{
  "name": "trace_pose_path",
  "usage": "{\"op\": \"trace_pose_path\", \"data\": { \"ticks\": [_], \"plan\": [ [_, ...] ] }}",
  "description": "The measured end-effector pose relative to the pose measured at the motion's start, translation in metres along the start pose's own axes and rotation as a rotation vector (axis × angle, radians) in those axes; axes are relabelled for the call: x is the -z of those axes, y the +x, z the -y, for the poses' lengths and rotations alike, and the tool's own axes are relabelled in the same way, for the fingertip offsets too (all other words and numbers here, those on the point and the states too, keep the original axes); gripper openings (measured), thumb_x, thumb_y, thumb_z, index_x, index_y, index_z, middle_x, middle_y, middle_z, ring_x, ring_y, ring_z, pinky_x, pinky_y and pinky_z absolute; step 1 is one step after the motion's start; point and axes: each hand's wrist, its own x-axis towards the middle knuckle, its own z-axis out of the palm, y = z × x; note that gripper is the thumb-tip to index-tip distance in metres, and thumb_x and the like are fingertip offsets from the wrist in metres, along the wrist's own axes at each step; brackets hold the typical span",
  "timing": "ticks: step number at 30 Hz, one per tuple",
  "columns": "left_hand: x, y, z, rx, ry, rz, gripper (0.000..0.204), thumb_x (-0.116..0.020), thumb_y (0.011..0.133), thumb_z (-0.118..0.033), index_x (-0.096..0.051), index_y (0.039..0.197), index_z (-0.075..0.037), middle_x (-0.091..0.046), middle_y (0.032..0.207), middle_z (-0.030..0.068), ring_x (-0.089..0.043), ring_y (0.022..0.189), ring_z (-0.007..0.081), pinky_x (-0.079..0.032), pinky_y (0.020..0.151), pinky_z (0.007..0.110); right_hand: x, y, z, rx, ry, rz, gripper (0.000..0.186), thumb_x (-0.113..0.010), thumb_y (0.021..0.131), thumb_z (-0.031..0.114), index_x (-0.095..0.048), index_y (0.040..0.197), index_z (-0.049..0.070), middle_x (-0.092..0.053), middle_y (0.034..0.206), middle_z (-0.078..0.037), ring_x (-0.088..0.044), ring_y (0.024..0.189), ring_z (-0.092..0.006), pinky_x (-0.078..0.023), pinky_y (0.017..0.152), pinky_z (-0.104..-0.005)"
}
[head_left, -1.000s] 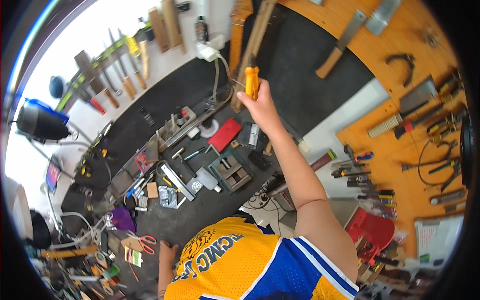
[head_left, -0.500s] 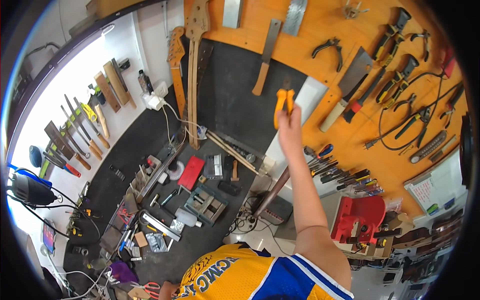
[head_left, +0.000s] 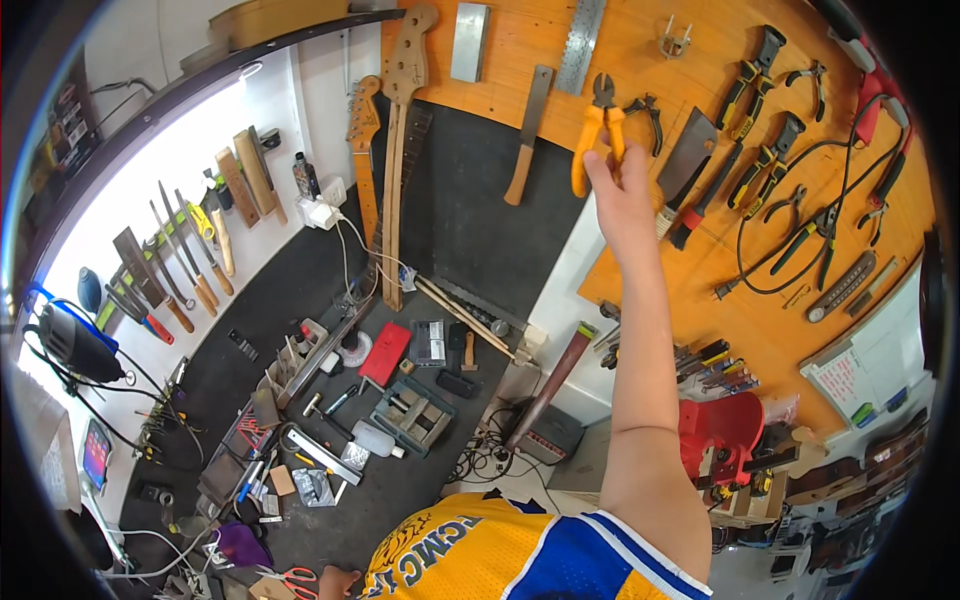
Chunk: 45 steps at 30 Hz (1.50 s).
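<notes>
My right hand (head_left: pixel 622 180) is raised at the end of a stretched arm, closed around the orange handles of a pair of diagonal cutters (head_left: pixel 598 125). Their dark jaws point up, in front of the orange tool board (head_left: pixel 660 60). Just right of the jaws hangs a small pair of dark pliers (head_left: pixel 648 122); to the left hangs a wooden-handled file or blade (head_left: pixel 528 135). Low in the view, only a bit of my left hand (head_left: pixel 340 582) shows beside my yellow shirt, near red-handled scissors (head_left: pixel 300 580); its fingers are mostly hidden.
A cleaver (head_left: pixel 688 150), a brush (head_left: pixel 690 228) and several pliers hang on the board. Guitar necks (head_left: pixel 398 150) stand left of it. The dark bench (head_left: pixel 340 520) carries a red box (head_left: pixel 384 352), a vise-like grey block (head_left: pixel 412 415) and loose tools. A red machine (head_left: pixel 720 440) stands right.
My right hand has moved up and to the right with the cutters, bringing them beside the small dark pliers. The whole view has shifted slightly. My left hand stays low.
</notes>
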Motion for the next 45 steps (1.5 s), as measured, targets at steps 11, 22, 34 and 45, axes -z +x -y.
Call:
{"op": "trace_pose_path", "data": {
  "ticks": [11, 22, 34, 45],
  "plan": [
    [-0.036, 0.026, 0.029, -0.018, -0.138, -0.085, 0.082, -0.097, 0.078, -0.042, -0.060, 0.124, 0.015, -0.079, 0.083, 0.0205, -0.079, 0.070, 0.0289, -0.062, 0.071, 0.039, -0.042, 0.076, 0.014, 0.049, -0.052, 0.016, 0.058, -0.083, 0.097, 0.040, -0.057, 0.129, -0.002, -0.049, 0.095, -0.001, -0.049, 0.082, -0.0125, -0.046, 0.072, -0.0294],
    [-0.024, 0.001, 0.019, -0.079, -0.206, -0.154, 0.078, -0.101, 0.075, -0.036, -0.061, 0.119, 0.014, -0.077, 0.078, 0.0186, -0.076, 0.065, 0.0289, -0.060, 0.063, 0.040, -0.025, 0.033, 0.032, 0.094, 0.109, -0.021, 0.039, -0.068, 0.107, 0.026, -0.058, 0.135, 0.000, -0.050, 0.097, -0.001, -0.051, 0.086, -0.0119, -0.046, 0.076, -0.0294],
    [-0.010, 0.007, 0.010, -0.040, -0.144, -0.049, 0.063, -0.097, 0.078, -0.037, -0.071, 0.104, 0.014, -0.077, 0.079, 0.0228, -0.079, 0.069, 0.0294, -0.063, 0.066, 0.042, 0.028, -0.021, 0.085, 0.259, 0.103, -0.097, 0.040, -0.066, 0.109, 0.014, -0.055, 0.145, 0.002, -0.051, 0.107, 0.000, -0.047, 0.091, -0.0071, -0.043, 0.077, -0.0229],
    [-0.011, 0.002, 0.008, -0.006, -0.180, -0.049, 0.067, -0.099, 0.079, -0.032, -0.065, 0.111, 0.016, -0.077, 0.083, 0.0222, -0.078, 0.068, 0.0297, -0.063, 0.060, 0.042, 0.042, 0.013, 0.108, 0.181, -0.061, -0.255, 0.045, -0.066, 0.110, 0.023, -0.057, 0.146, -0.001, -0.062, 0.115, -0.004, -0.057, 0.105, -0.0115, -0.046, 0.096, -0.0257]
  ]
}}
